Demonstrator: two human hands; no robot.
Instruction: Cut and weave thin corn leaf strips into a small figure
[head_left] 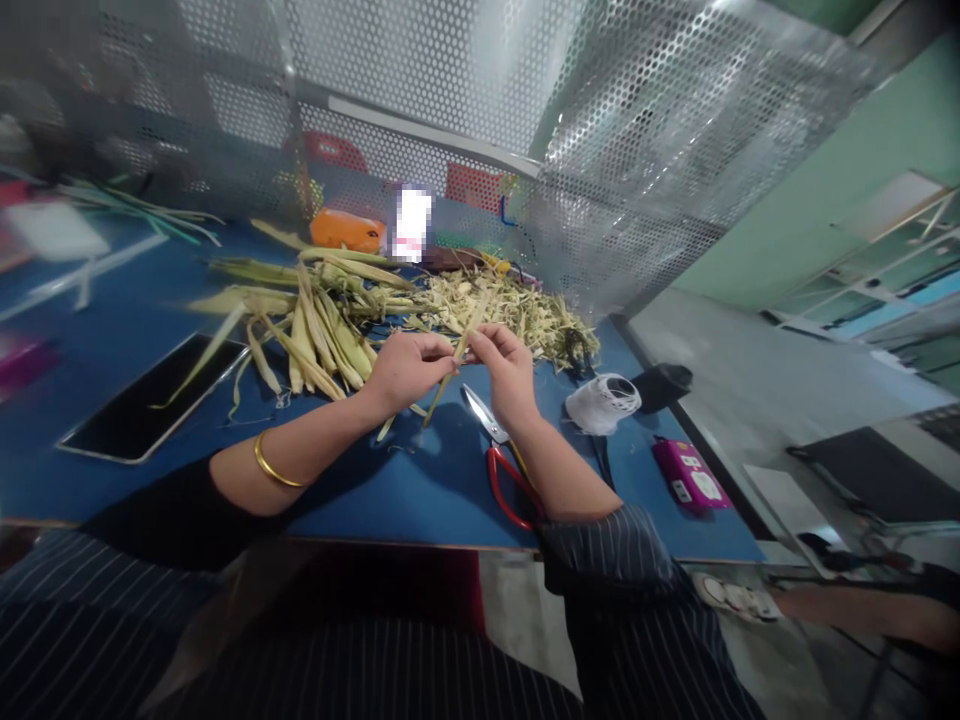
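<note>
A thin, pale green-yellow strip of husk (pixel 440 400) runs slantwise between my two hands above the blue table. My left hand (pixel 409 368) pinches it with thumb and fingers. From the other side, the fingertips of my right hand (pixel 508 375) are closed on the same strip. Scissors with red handles (pixel 493 475) lie under my right wrist, which partly covers them. Long dried husks (pixel 319 335) are bunched to the left behind my left hand. Beyond my right hand spreads a heap of shredded husk pieces (pixel 551 322).
A dark-screened tablet (pixel 150 405) lies at left. To the right are a white spool (pixel 602 402), a black spool (pixel 664 385) and a purple packet (pixel 688 472). An orange packet (pixel 346 230) sits before the perforated metal partition (pixel 420 60). Another person's foot (pixel 735 597) shows lower right.
</note>
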